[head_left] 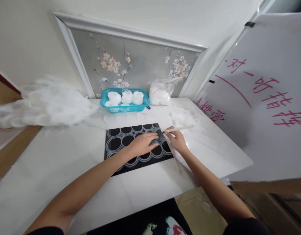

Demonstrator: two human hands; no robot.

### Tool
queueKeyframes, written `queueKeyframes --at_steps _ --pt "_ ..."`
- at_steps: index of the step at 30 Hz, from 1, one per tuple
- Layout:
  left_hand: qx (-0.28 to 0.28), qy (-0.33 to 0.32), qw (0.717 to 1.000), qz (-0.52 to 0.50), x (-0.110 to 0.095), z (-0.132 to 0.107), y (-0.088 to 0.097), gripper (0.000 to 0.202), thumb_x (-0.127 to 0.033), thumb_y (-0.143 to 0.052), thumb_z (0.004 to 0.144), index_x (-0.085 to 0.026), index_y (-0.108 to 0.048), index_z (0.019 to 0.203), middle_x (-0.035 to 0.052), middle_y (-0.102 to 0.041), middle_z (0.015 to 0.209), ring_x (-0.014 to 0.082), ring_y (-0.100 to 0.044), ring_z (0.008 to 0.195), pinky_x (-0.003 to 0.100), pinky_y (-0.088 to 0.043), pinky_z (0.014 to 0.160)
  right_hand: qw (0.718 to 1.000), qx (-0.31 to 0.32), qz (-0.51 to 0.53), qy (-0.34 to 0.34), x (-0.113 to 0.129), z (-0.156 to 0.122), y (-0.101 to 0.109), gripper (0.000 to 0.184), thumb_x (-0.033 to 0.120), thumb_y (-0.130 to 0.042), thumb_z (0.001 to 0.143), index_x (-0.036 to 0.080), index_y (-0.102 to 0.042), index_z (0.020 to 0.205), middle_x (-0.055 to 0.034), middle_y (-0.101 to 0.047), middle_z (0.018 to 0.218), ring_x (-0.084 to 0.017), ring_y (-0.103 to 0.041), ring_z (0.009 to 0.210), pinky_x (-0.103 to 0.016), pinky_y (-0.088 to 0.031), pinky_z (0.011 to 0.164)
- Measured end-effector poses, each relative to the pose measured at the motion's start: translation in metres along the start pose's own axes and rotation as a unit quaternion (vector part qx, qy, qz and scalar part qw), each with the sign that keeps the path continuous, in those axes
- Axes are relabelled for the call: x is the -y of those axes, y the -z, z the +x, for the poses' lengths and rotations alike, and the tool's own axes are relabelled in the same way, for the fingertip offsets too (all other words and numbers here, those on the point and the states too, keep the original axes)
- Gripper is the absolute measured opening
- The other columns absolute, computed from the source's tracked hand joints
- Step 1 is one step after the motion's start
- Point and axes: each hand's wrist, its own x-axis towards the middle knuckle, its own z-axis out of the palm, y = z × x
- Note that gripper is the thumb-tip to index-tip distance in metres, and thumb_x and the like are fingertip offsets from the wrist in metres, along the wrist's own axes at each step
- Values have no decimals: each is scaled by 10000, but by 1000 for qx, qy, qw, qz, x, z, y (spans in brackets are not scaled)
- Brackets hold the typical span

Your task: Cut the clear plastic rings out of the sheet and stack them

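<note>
A black sheet (116, 172) printed with rows of pale-ringed circles lies on the white table, holding clear film or rings I cannot make out well. My left hand (143, 143) rests on it, palm down, fingers stretched toward the right edge. Just beyond those fingertips is a small dark grey block (160, 133), at the sheet's right edge. My right hand (177, 141) is closed around a thin, pale, pen-like stick (182, 128), its tip near the block. Under and beside my right wrist lies thin transparent plastic (182, 158).
Behind the sheet stands a turquoise basket (124, 108) with stacks of white rings. A clear zip bag (161, 93) of white material is beside it. A large pile of translucent rings (50, 106) covers the back left. A whiteboard (268, 143) with red writing borders the right.
</note>
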Motion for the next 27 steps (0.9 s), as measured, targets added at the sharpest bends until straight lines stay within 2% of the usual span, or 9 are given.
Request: queueKeyframes --at_steps 3,5,11,14,17,19,22,25,27 --pt "-115 -12 993 -23 -4 2 27 413 -216 -598 926 -172 -544 1333 105 -576 1408 248 -511 1337 445 -412 1143 989 70 127 -27 30 12 10 243 441 -628 840 217 -661 749 -46 -689 822 -236 -657 818 -368 -501 788" --pt "-143 -29 988 -46 -9 1 46 417 -198 -599 912 -192 -538 1324 89 -587 1380 245 -516 1319 457 -411 1139 970 126 202 -40 51 20 11 225 433 -677 806 218 -651 746 -28 -696 791 -217 -659 789 -364 -504 780" --pt "-133 -6 982 -137 -18 -10 87 291 -195 -624 830 -185 -625 1121 49 -690 1059 196 -648 986 360 -521 917 919 200 336 -44 89 32 -8 247 447 -741 736 234 -616 743 -19 -716 793 -233 -675 876 -402 -510 869" --pt "-70 40 987 -136 -14 -14 96 278 -238 -656 781 -187 -656 1054 23 -684 905 179 -639 833 312 -506 779 908 224 351 -53 96 30 -18 286 485 -741 721 231 -609 722 -24 -700 747 -235 -664 817 -403 -510 842" --pt "-7 88 990 -110 -6 -16 100 131 -264 -618 791 -177 -677 869 9 -644 755 167 -597 718 285 -451 670 906 241 343 -66 96 27 -22 307 509 -739 712 225 -622 734 -35 -711 769 -236 -658 827 -398 -496 848" --pt "2 102 991 -88 -1 -16 102 101 -233 -571 803 -176 -654 808 14 -645 765 170 -592 732 286 -437 677 909 230 336 -91 90 25 -22 279 478 -738 714 220 -639 754 -38 -732 843 -223 -653 878 -375 -475 865" --pt "-24 113 993 -40 5 -19 108 93 -171 -525 800 -180 -617 797 34 -661 862 192 -604 833 308 -442 757 926 234 253 -154 73 21 -23 266 456 -734 714 203 -671 767 -46 -735 894 -198 -630 869 -337 -460 808" --pt "-67 146 987 -8 10 -23 118 71 -185 -528 822 -184 -598 809 49 -655 937 217 -607 916 335 -443 818 915 342 94 -194 59 14 -23 357 538 -684 769 182 -669 741 -56 -720 797 -183 -607 747 -320 -449 697" --pt "-89 162 983 -6 13 -25 123 66 -206 -536 837 -186 -596 820 51 -643 959 221 -606 935 342 -448 832 911 373 -15 -176 64 5 -17 452 599 -590 850 178 -636 690 -60 -704 730 -175 -591 670 -321 -438 653"
